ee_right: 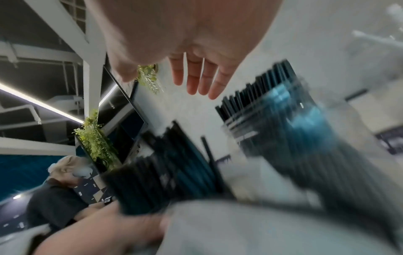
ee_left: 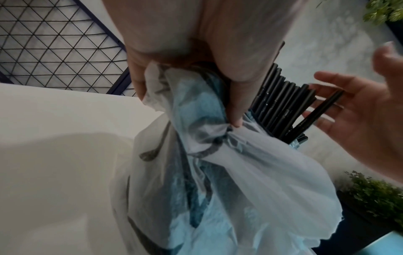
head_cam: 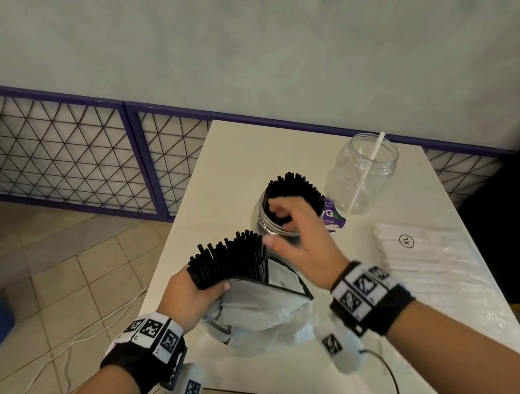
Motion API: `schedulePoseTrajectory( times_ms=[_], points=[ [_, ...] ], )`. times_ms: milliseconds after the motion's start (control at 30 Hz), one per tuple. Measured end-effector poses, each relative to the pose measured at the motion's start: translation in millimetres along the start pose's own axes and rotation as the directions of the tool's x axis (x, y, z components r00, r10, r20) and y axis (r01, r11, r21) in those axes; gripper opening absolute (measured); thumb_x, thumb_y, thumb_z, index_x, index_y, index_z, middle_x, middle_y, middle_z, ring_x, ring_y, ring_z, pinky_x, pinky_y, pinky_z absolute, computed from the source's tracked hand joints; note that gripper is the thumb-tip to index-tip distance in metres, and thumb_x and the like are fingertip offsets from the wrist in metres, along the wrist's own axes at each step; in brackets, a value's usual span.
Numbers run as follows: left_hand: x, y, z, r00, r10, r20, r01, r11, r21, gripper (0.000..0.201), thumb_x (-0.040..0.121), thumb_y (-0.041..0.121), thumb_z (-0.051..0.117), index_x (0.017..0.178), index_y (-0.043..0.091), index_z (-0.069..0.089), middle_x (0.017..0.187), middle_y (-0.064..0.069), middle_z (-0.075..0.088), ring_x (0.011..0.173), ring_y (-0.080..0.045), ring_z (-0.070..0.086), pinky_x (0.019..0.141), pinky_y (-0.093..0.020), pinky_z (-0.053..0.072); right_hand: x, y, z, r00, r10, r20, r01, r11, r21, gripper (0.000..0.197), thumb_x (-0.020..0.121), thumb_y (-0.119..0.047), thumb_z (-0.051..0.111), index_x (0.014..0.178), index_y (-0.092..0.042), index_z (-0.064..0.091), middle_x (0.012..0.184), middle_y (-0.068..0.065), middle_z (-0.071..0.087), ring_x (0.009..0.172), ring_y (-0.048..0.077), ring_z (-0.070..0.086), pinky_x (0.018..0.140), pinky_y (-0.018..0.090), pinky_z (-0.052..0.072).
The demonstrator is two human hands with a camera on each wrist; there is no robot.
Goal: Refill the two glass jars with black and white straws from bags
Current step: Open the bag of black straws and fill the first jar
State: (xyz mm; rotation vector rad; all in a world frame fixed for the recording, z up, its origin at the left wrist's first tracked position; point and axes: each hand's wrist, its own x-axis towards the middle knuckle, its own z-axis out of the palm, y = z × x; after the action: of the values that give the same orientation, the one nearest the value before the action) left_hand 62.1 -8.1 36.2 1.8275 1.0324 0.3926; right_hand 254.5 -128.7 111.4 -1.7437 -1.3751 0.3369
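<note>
Black straws [head_cam: 227, 258] are standing bunched in the mouth of a crumpled translucent bag [head_cam: 261, 310], and your left hand [head_cam: 187, 298] is gripping bag and bundle together, thumb curled over the plastic, near the front edge of the white table [head_cam: 214, 169]. Just behind the bundle, a glass jar [head_cam: 276, 224] is already holding a fan of black straws [head_cam: 297, 188]. Your right hand [head_cam: 294, 235] is hovering between bundle and jar with fingers relaxed and spread, gripping nothing; the left wrist view is showing one loose black straw lying across those fingers [ee_left: 335, 101]. Right of that jar, a purple-printed packet [head_cam: 331, 216] is lying against its base. Farther right, a second clear jar [head_cam: 362, 172] is standing with a single white straw [head_cam: 370, 168] leaning in it. Near the right edge, a sealed pack of white straws marked XL [head_cam: 428, 260] is lying flat. Beyond the table, a purple-framed wire mesh fence [head_cam: 45, 153] is running along the wall.
</note>
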Motion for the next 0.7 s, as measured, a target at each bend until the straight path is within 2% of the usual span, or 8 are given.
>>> schedulePoseTrajectory(
  times_ms=[167,300,367,433,467,533,600,700],
  points=[
    [-1,-1,0,0.999,0.033,0.021,-0.034,0.999,0.03,0.035,0.076,0.025,0.077,0.108,0.018,0.065,0.098,0.005,0.068,0.094,-0.015,0.063,0.086,-0.031,0.048,-37,6,35,0.969,0.223,0.103,-0.241,0.947,0.211,0.095,0.068,-0.048,0.079,0.141,-0.043,0.018,0.14,-0.016,0.038,0.127,-0.003,0.039,0.103,0.018,0.039],
    [-5,-2,1,0.998,0.032,0.047,-0.031,0.999,-0.028,0.037,0.073,0.023,0.079,0.108,0.016,0.066,0.098,0.004,0.069,0.095,-0.015,0.064,0.089,-0.036,0.05,-31,7,49,0.93,0.334,0.152,-0.365,0.882,0.297,0.101,0.071,-0.028,0.083,0.147,-0.033,0.018,0.132,-0.012,0.049,0.123,-0.001,0.047,0.104,0.016,0.038],
    [-6,-2,2,0.998,0.025,0.059,-0.022,0.999,-0.046,0.048,0.065,0.036,0.078,0.108,0.017,0.066,0.099,0.004,0.07,0.095,-0.014,0.064,0.09,-0.036,0.05,-27,8,55,0.917,0.375,0.138,-0.399,0.878,0.263,0.085,0.069,-0.028,0.084,0.14,-0.028,0.037,0.123,-0.013,0.057,0.116,0.002,0.054,0.104,0.024,0.042],
    [-7,-3,2,0.997,0.027,0.068,-0.023,0.998,-0.05,0.056,0.059,0.042,0.072,0.11,0.018,0.065,0.101,0.005,0.07,0.097,-0.013,0.064,0.09,-0.035,0.05,-23,7,58,0.909,0.399,0.122,-0.417,0.88,0.228,0.054,0.069,-0.026,0.083,0.117,-0.023,0.059,0.107,-0.007,0.067,0.102,0.005,0.062,0.097,0.031,0.05],
    [-6,-3,2,0.997,0.035,0.073,-0.032,0.999,-0.043,0.057,0.06,0.042,0.072,0.112,0.019,0.065,0.102,0.005,0.069,0.098,-0.013,0.063,0.09,-0.034,0.049,-22,5,59,0.904,0.409,0.124,-0.427,0.875,0.229,0.039,0.071,-0.022,0.083,0.104,-0.022,0.063,0.099,-0.006,0.069,0.095,0.005,0.064,0.092,0.027,0.052],
    [-6,-5,1,0.996,0.045,0.079,-0.043,0.999,-0.023,0.054,0.065,0.04,0.074,0.114,0.02,0.064,0.104,0.006,0.068,0.099,-0.012,0.063,0.09,-0.032,0.048,-21,1,58,0.898,0.42,0.127,-0.439,0.865,0.242,0.025,0.074,-0.017,0.08,0.09,-0.024,0.063,0.09,-0.005,0.069,0.087,0.006,0.065,0.084,0.022,0.053],
    [-5,-7,0,0.996,0.04,0.076,-0.039,0.999,-0.013,0.051,0.068,0.039,0.076,0.114,0.02,0.064,0.104,0.006,0.069,0.099,-0.012,0.063,0.09,-0.032,0.049,-20,0,57,0.897,0.424,0.129,-0.443,0.855,0.27,0.021,0.076,-0.017,0.078,0.091,-0.021,0.064,0.091,-0.002,0.07,0.088,0.009,0.066,0.084,0.025,0.053],
    [-3,-9,-1,0.998,0.033,0.061,-0.033,0.999,0.0,0.044,0.072,0.034,0.078,0.112,0.02,0.065,0.102,0.005,0.069,0.098,-0.014,0.064,0.089,-0.034,0.05,-18,-5,50,0.889,0.44,0.125,-0.455,0.826,0.333,0.014,0.079,-0.014,0.074,0.088,-0.017,0.064,0.081,-0.006,0.066,0.078,0.002,0.063,0.075,0.018,0.05]
  ],
)
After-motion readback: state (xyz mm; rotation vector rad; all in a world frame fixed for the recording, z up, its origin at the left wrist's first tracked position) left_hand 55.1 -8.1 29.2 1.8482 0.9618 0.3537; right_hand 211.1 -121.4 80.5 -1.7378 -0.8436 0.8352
